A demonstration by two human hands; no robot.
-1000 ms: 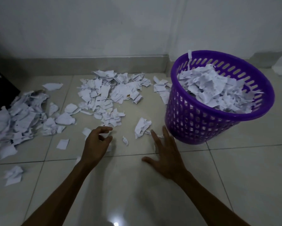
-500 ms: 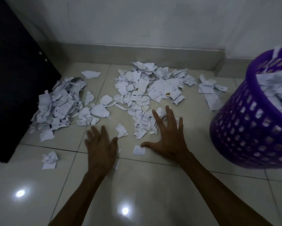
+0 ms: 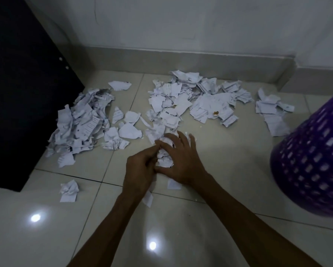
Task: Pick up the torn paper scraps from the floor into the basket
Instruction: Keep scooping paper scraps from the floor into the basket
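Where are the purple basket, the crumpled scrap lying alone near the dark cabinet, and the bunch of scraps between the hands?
purple basket (image 3: pixel 313 166), head view, on its perforated side wall.
crumpled scrap (image 3: pixel 69 190), head view, on its creased middle.
bunch of scraps (image 3: pixel 164 158), head view, on the white paper showing between the two hands.

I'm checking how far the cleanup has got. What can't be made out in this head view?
- Purple basket: rim and contents cut off by the right edge.
- Scraps between left hand and right hand: amount hidden by the fingers.
- Print on the paper: too small and dim.
- Dark cabinet: runs past the left edge.
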